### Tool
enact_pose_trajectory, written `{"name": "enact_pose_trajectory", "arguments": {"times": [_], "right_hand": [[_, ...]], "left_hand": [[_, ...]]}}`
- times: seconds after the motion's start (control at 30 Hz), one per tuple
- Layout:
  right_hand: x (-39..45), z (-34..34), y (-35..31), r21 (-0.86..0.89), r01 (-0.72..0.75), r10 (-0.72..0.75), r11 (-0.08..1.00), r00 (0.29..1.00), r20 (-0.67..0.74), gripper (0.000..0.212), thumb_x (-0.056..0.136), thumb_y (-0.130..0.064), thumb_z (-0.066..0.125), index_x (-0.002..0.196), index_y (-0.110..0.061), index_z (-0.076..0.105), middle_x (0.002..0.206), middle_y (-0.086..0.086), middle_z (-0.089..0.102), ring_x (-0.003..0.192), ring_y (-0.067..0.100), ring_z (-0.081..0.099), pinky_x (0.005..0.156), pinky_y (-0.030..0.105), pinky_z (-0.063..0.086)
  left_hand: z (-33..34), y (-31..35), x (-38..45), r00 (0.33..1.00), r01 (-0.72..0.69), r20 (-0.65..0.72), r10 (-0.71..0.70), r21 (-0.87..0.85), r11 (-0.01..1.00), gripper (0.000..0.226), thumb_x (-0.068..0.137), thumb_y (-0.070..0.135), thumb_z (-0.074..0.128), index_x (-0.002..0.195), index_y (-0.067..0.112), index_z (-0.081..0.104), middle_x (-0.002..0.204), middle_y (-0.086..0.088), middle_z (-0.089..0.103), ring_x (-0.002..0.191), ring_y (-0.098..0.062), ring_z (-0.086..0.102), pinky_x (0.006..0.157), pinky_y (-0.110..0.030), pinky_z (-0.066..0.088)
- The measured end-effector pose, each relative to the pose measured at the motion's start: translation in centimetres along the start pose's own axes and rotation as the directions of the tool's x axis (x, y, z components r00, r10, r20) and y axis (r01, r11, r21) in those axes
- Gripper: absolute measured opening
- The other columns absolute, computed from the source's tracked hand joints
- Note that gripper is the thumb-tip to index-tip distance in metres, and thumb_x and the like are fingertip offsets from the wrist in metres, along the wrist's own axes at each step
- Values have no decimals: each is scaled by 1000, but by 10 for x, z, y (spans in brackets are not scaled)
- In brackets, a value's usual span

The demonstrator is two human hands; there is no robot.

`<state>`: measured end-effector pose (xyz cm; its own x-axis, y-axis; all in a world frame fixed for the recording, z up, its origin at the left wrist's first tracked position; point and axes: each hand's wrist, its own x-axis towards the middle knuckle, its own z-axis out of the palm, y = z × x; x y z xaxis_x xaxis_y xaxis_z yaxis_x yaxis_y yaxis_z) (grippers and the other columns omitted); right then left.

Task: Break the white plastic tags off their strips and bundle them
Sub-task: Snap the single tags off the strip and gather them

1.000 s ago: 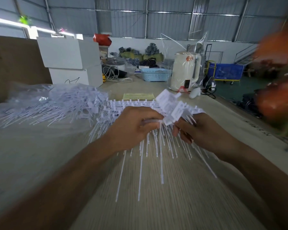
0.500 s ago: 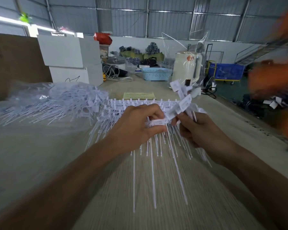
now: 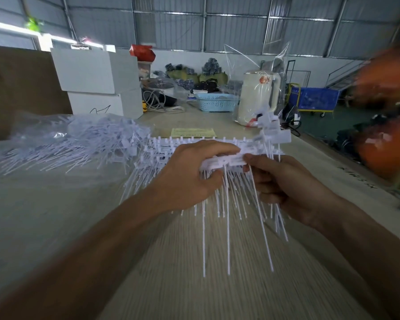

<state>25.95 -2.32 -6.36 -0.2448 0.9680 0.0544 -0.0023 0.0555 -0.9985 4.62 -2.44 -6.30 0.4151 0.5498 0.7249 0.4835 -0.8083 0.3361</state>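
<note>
The left hand (image 3: pixel 189 174) is gripping a strip of white tags (image 3: pixel 224 161) above the worktop (image 3: pixel 56 215); the right hand (image 3: pixel 284 185) is pinching its end while clutching loose tags (image 3: pixel 273 132) (stems hanging down).

A pale wood-grain table (image 3: pixel 194 285) carries loose white tags (image 3: pixel 79 139) on clear plastic at ten o'clock, stacked tag strips (image 3: pixel 162 148) at centre, a yellow-green paper (image 3: pixel 192 132) at twelve, white boxes (image 3: pixel 97 88), a blue basket (image 3: pixel 216 102) and a bagged white jug (image 3: pixel 256 100) beyond.
</note>
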Motion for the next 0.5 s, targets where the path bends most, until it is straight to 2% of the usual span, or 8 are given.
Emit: {"name": "enact_pose_trajectory", "arguments": {"times": [0.1, 0.2, 0.33, 0.43, 0.5], "right_hand": [[2, -2, 2, 18, -9, 10, 1000, 999, -32, 29, 93, -34, 66, 69, -19, 59, 60, -6, 22, 44, 11, 18, 38, 20, 21], [0, 0, 3, -41, 32, -33, 999, 999, -32, 27, 93, -39, 66, 84, -14, 60, 57, -7, 24, 45, 11, 19, 39, 22, 21], [-4, 4, 3, -175, 101, -101, 979, 995, 7, 29, 90, -44, 68, 82, -16, 70, 53, -8, 29, 44, 10, 23, 40, 22, 23], [-6, 8, 5, -247, 156, -148, 956, 988, 53, 30, 94, -37, 64, 80, -10, 63, 51, -7, 33, 42, 9, 25, 40, 21, 23], [-7, 9, 5, -288, 199, -188, 937, 980, 64, 34, 93, -39, 63, 73, -12, 57, 51, -7, 36, 42, 9, 27, 39, 22, 25]], "left_hand": [[2, -6, -2, 997, 76, 2, -77, 77, 994, 39, 87, 12, 72, 125, 19, 66, 120, 7, 69, 109, -4, 61, 95, -21, 46], [3, -8, -2, 994, 58, -95, -47, 118, 991, 25, 87, 19, 74, 112, 14, 73, 103, 4, 74, 91, -1, 63, 81, -18, 47], [4, -9, -3, 989, 9, -148, 12, 143, 990, 21, 86, 19, 72, 104, 9, 77, 100, -1, 76, 92, -9, 67, 84, -32, 53], [3, -9, -3, 991, -16, -130, 31, 120, 993, 14, 89, 14, 69, 95, 6, 77, 93, -2, 77, 85, -9, 67, 77, -35, 52], [1, -11, -1, 993, 20, -116, -12, 73, 997, 11, 90, 12, 69, 92, 5, 77, 89, -2, 77, 82, -8, 67, 75, -35, 51]]}}
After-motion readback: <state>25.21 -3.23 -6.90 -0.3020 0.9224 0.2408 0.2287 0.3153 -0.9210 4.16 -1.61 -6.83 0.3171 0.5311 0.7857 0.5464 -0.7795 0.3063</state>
